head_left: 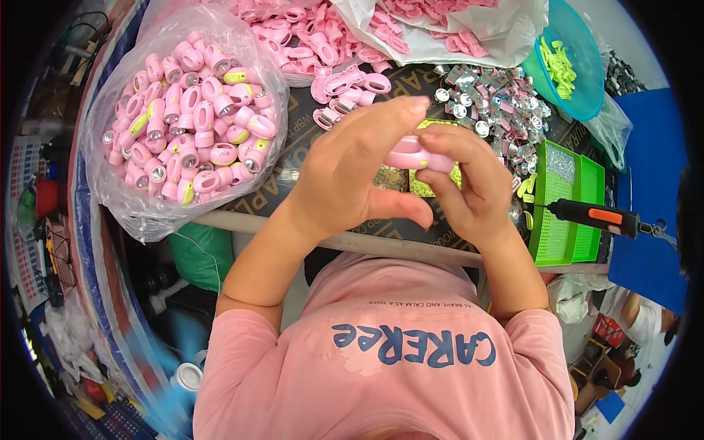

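Note:
Above the near part of the table, my right hand [473,180] is closed on a pink flashlight [414,156], holding it between thumb and fingers. My left hand [341,169] is beside the flashlight's left end, its fingers and thumb spread apart. I cannot tell whether it touches the flashlight. Below the hands a tray of small yellow-green parts [423,182] is partly hidden. Beyond them lie several pink shell halves [352,84]. Metallic bulb-and-circuit assemblies [491,99] are heaped beyond my right hand.
A clear plastic bag [95,158] full of pink flashlights stands at left. Pink shells [308,33] and a white bag [506,29] are at the back. At right are a teal bowl [587,81], a green basket of screws [543,213] and a black electric screwdriver [587,214].

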`<act>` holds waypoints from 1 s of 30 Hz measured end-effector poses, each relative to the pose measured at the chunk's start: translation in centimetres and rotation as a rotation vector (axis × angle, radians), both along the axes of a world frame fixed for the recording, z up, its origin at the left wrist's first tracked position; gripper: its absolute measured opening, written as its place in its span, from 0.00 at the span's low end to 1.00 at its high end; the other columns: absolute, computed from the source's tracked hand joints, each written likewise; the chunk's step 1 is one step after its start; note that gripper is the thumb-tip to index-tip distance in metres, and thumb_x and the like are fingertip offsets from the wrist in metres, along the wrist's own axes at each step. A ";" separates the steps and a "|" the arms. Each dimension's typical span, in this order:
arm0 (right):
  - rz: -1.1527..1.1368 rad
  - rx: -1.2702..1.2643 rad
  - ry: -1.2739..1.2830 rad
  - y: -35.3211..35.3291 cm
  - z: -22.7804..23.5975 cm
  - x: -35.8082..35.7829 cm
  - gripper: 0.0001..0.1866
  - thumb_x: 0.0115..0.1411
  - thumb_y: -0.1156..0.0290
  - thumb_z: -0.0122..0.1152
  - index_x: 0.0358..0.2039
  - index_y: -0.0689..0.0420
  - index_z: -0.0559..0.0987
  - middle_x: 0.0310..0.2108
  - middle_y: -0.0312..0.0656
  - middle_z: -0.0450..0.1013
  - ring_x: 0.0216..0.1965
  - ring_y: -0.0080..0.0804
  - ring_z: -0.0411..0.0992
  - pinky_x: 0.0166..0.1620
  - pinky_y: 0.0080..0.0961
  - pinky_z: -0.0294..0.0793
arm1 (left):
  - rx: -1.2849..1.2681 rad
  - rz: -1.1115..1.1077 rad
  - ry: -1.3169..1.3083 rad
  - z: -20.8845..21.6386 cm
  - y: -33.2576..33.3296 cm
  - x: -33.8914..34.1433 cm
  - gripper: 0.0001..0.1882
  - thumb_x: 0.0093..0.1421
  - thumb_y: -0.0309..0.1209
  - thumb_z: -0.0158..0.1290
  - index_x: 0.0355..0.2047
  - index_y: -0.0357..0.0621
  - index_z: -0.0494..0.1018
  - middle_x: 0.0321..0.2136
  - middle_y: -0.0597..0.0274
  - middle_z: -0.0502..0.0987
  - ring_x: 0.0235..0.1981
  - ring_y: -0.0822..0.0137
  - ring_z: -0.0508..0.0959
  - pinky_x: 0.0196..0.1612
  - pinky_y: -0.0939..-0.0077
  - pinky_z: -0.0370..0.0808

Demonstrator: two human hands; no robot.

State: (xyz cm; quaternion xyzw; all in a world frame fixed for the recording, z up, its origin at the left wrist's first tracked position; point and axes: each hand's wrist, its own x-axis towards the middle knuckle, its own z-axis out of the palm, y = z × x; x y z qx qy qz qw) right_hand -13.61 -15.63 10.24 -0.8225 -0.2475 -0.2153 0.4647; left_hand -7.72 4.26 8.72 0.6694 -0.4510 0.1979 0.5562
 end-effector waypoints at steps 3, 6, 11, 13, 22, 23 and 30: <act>0.001 0.122 0.059 1.4 -1.1 -0.6 0.23 0.54 0.81 0.72 0.51 0.61 0.78 0.47 0.48 0.79 0.44 0.44 0.80 0.45 0.32 0.80 | 0.012 0.292 -0.318 0.0 -0.2 0.4 0.27 0.67 0.55 0.52 0.31 0.39 0.76 0.28 0.53 0.79 0.23 0.53 0.78 0.25 0.63 0.75; 0.010 0.131 0.080 1.9 -0.9 -0.9 0.24 0.54 0.78 0.74 0.51 0.61 0.76 0.45 0.48 0.78 0.39 0.45 0.79 0.40 0.34 0.80 | -0.018 0.282 -0.294 -0.1 -0.7 0.7 0.26 0.74 0.46 0.45 0.26 0.36 0.73 0.22 0.52 0.77 0.22 0.55 0.78 0.24 0.67 0.75; -0.079 -0.029 -0.075 3.1 -1.2 -0.7 0.19 0.56 0.74 0.72 0.47 0.60 0.76 0.40 0.47 0.77 0.36 0.48 0.77 0.41 0.38 0.78 | -0.110 0.282 -0.132 -1.6 -1.3 1.3 0.17 0.68 0.34 0.52 0.23 0.39 0.73 0.18 0.58 0.71 0.18 0.56 0.74 0.22 0.66 0.69; -0.080 -0.064 -0.151 3.1 -1.4 0.0 0.20 0.57 0.72 0.72 0.48 0.59 0.75 0.37 0.46 0.77 0.34 0.47 0.77 0.37 0.38 0.77 | -0.155 0.296 0.040 -2.7 -2.0 0.9 0.18 0.69 0.35 0.53 0.23 0.38 0.73 0.18 0.58 0.71 0.17 0.57 0.74 0.22 0.67 0.69; 0.164 0.529 0.973 -1.1 -1.1 2.9 0.15 0.67 0.62 0.63 0.46 0.59 0.74 0.25 0.38 0.77 0.19 0.23 0.70 0.24 0.21 0.66 | -0.020 -0.149 1.306 -3.0 -3.6 0.8 0.28 0.77 0.52 0.38 0.45 0.38 0.75 0.20 0.63 0.73 0.17 0.74 0.71 0.20 0.78 0.69; 0.273 0.451 1.057 -3.7 -0.3 3.2 0.15 0.69 0.62 0.60 0.51 0.58 0.76 0.29 0.33 0.76 0.24 0.18 0.69 0.29 0.16 0.67 | -0.083 -0.259 1.560 -2.2 -3.4 0.8 0.27 0.77 0.51 0.38 0.43 0.38 0.74 0.19 0.62 0.73 0.13 0.73 0.70 0.15 0.79 0.67; 0.309 -0.024 0.362 -4.5 -0.8 1.6 0.18 0.56 0.81 0.68 0.48 0.59 0.81 0.48 0.43 0.79 0.50 0.40 0.77 0.54 0.33 0.75 | -0.098 -0.635 1.741 -3.9 -4.1 0.5 0.35 0.75 0.60 0.34 0.42 0.39 0.75 0.20 0.59 0.74 0.12 0.72 0.70 0.12 0.80 0.64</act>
